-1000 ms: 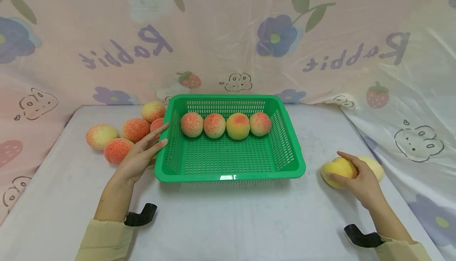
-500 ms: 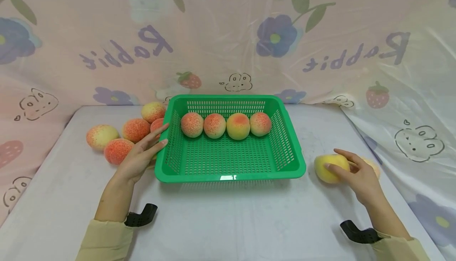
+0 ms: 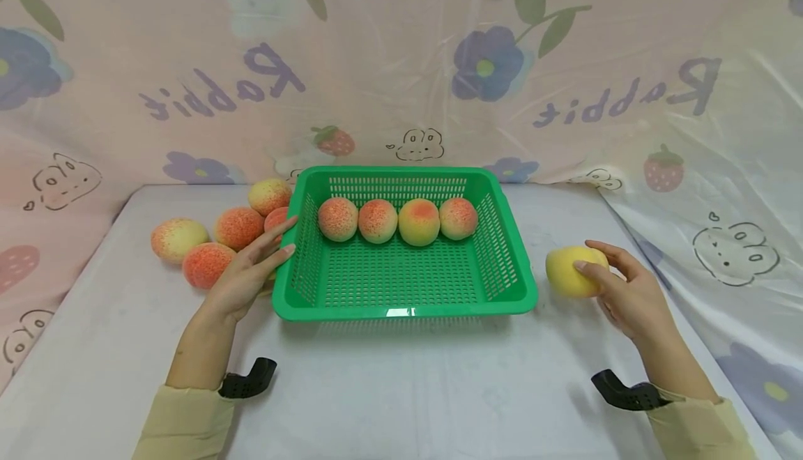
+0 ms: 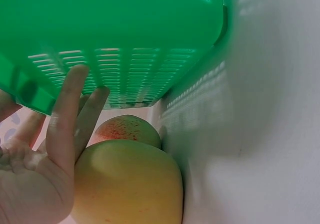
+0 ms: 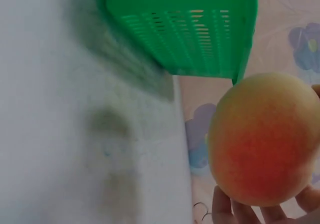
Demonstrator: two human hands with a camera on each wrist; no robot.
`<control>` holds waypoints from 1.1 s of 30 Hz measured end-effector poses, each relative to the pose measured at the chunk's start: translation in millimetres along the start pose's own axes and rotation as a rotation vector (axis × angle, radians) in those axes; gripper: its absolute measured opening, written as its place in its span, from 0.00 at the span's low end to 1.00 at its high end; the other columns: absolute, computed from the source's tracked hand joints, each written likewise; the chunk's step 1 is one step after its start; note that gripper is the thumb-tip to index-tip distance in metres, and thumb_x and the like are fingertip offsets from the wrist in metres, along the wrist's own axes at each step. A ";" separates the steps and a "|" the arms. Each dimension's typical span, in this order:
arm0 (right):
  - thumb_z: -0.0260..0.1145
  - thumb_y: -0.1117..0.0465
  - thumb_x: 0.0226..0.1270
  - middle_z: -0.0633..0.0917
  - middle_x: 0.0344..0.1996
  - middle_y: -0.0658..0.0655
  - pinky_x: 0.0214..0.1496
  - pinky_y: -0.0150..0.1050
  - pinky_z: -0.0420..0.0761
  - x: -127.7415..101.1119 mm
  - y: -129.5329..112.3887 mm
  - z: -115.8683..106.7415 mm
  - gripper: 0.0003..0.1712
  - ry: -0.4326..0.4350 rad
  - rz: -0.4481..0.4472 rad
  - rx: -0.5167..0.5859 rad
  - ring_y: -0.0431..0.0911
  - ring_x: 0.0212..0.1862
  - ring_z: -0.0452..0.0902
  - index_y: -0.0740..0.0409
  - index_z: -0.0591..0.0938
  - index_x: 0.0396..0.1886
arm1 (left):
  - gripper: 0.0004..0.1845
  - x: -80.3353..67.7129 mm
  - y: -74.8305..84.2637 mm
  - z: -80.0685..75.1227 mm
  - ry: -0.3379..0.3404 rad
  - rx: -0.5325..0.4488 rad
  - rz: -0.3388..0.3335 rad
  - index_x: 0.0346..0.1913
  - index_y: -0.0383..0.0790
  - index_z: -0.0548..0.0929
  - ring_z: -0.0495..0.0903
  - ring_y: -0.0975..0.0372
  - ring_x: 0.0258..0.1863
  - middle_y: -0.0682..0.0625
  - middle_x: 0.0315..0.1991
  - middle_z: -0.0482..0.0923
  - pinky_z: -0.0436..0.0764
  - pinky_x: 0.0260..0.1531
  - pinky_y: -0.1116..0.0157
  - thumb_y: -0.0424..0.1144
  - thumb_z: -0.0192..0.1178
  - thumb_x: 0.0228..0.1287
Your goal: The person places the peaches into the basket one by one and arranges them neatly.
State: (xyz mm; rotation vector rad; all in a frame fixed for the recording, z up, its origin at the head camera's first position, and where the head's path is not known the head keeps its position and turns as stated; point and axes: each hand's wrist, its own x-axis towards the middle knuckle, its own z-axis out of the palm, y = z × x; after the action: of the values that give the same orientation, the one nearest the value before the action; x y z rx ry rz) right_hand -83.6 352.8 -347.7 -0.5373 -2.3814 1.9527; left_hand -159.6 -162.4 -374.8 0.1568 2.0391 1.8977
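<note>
My right hand (image 3: pixel 636 296) pinches a yellow peach (image 3: pixel 567 272) between thumb and fingers, held above the table to the right of the green basket (image 3: pixel 404 312). The right wrist view shows this peach's (image 5: pixel 265 144) red-blushed side. Inside the basket, several red-speckled peaches (image 3: pixel 378 221) sit in a row along the back. Straight fingers of my left hand (image 3: pixel 241 279) touch the basket's left side, the thumb on its rim. In the left wrist view, fingertips (image 4: pixel 77 76) lie against the slotted outer wall, beside a yellow peach (image 4: pixel 130 189).
Several red and yellow peaches, such as a red one (image 3: pixel 209 265) and a paler one (image 3: pixel 179 240), lie left of the basket. A white cloth covers the table (image 3: pixel 401 390). A patterned curtain (image 3: pixel 401 63) hangs behind and at both sides.
My right hand has lifted the yellow peach and brought it slightly left, towards the basket. A second pale yellow peach behind that hand no longer shows. The left hand and basket hold still.
</note>
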 end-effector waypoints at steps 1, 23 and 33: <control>0.69 0.56 0.63 0.70 0.47 0.40 0.16 0.25 0.66 -0.1 -2.6 1.1 0.21 -0.008 -0.008 0.006 0.35 0.14 0.60 0.34 0.76 0.53 | 0.32 0.0 0.1 -0.1 0.001 0.000 0.000 0.75 0.57 0.55 0.83 0.67 0.41 0.39 0.70 0.56 0.83 0.40 0.66 0.49 0.52 0.72; 0.67 0.59 0.65 0.72 0.56 0.44 0.47 0.22 0.75 9.5 -50.4 50.3 0.26 -0.193 -0.229 -0.071 0.36 0.50 0.75 0.46 0.74 0.63 | 0.32 -1.1 0.6 -0.4 -0.002 -0.002 -0.007 0.75 0.58 0.54 0.84 0.66 0.41 0.40 0.71 0.55 0.83 0.41 0.66 0.50 0.51 0.72; 0.66 0.60 0.65 0.73 0.55 0.46 0.47 0.24 0.77 10.8 -65.7 73.3 0.25 -0.252 -0.293 -0.113 0.36 0.50 0.78 0.48 0.74 0.62 | 0.32 -1.7 0.8 -0.3 -0.007 -0.005 -0.005 0.75 0.58 0.54 0.84 0.65 0.43 0.40 0.71 0.54 0.82 0.41 0.66 0.50 0.51 0.72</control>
State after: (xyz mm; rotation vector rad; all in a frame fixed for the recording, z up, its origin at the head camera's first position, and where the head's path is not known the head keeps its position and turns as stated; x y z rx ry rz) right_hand -126.9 275.6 -303.3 0.0634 -2.5472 1.8600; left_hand -158.3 -163.1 -373.8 0.1564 2.0289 1.8963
